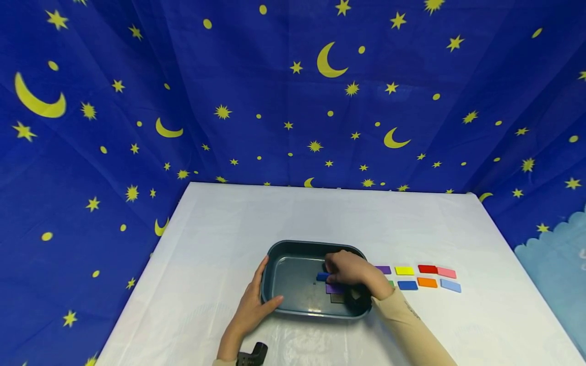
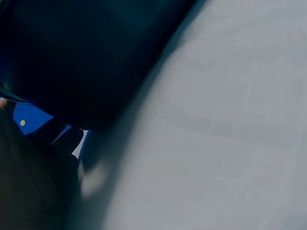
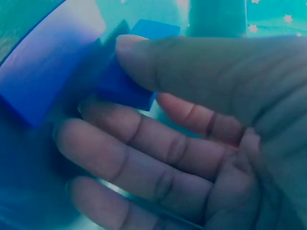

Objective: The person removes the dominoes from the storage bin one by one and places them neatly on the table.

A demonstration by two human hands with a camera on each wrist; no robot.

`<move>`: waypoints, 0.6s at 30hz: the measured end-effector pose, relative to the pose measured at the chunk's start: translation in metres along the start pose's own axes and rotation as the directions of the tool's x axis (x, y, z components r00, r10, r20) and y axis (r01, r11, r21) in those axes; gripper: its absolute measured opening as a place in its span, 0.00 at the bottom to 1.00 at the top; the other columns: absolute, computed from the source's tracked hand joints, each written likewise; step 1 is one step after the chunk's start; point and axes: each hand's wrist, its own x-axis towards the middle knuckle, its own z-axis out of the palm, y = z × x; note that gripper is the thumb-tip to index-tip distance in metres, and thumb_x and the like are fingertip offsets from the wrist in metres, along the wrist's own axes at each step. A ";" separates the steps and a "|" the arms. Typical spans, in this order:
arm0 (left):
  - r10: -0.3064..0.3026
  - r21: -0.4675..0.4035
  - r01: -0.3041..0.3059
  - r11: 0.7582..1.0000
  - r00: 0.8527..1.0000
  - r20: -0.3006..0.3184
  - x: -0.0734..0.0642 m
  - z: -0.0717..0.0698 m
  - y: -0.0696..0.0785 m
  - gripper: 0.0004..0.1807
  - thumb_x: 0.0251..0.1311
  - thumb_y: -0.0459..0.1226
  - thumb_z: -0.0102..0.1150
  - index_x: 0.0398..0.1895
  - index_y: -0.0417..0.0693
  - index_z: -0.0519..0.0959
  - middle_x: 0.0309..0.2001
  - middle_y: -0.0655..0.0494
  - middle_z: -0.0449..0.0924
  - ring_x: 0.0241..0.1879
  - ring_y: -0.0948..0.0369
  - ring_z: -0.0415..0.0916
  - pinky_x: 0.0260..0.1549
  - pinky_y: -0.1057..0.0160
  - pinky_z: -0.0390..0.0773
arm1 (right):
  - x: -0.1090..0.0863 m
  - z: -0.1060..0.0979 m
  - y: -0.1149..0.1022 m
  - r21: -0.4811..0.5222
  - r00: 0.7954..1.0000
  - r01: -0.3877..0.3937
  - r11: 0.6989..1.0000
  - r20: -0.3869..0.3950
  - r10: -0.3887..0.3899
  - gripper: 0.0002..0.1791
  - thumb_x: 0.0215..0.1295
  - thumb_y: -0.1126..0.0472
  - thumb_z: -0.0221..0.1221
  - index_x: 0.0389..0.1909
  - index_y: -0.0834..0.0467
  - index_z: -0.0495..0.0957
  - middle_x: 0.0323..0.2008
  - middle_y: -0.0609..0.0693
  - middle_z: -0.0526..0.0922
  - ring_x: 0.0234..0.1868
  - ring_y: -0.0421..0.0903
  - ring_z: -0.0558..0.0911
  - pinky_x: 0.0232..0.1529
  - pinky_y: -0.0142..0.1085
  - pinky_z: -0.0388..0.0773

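A dark grey-blue plastic basin [image 1: 290,284] stands on the table. My left hand [image 1: 251,305] rests against its left side, fingers along the outer wall and thumb at the near rim. Inside the basin, my right hand [image 1: 350,268] pinches a small blue block [image 1: 322,276] between thumb and fingers. The right wrist view shows the thumb over this blue block [image 3: 125,91], with the other fingers loosely bent below. Close beside the held block lie a purple block [image 1: 334,289] and a dark brownish block [image 1: 337,299] on the basin floor.
Right of the basin, flat blocks lie in two rows on the white table [image 1: 220,223], among them yellow [image 1: 405,271], red [image 1: 428,269], pink [image 1: 446,273], orange [image 1: 427,282] and light blue [image 1: 450,285]. My right forearm partly covers a green one. A starry blue curtain [image 1: 274,91] surrounds the table.
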 end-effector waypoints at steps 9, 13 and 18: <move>-0.010 0.000 0.010 1.000 1.000 0.000 -0.001 0.000 0.001 0.50 0.51 0.46 0.65 0.74 0.74 0.47 0.72 0.52 0.50 0.66 0.43 0.54 0.54 0.32 0.57 | -0.002 -0.004 -0.002 -0.001 0.998 0.037 0.999 -0.049 -0.037 0.11 0.52 0.61 0.68 0.27 0.53 0.73 0.19 0.38 0.69 0.20 0.36 0.68 0.24 0.33 0.66; -0.003 -0.007 0.003 1.000 1.000 0.000 0.000 0.000 0.002 0.50 0.51 0.45 0.65 0.74 0.73 0.47 0.73 0.53 0.50 0.67 0.44 0.54 0.54 0.32 0.56 | -0.004 -0.006 -0.003 -0.006 0.996 0.055 0.998 -0.069 -0.055 0.10 0.55 0.61 0.67 0.29 0.53 0.73 0.20 0.38 0.69 0.21 0.36 0.68 0.24 0.33 0.66; -0.008 0.000 0.008 1.000 1.000 -0.004 0.000 0.000 0.002 0.50 0.50 0.46 0.65 0.74 0.73 0.47 0.72 0.52 0.51 0.66 0.43 0.55 0.54 0.32 0.57 | -0.008 -0.010 -0.004 -0.009 0.988 0.093 0.996 -0.121 -0.093 0.08 0.57 0.62 0.65 0.31 0.55 0.74 0.22 0.39 0.71 0.22 0.37 0.68 0.26 0.34 0.67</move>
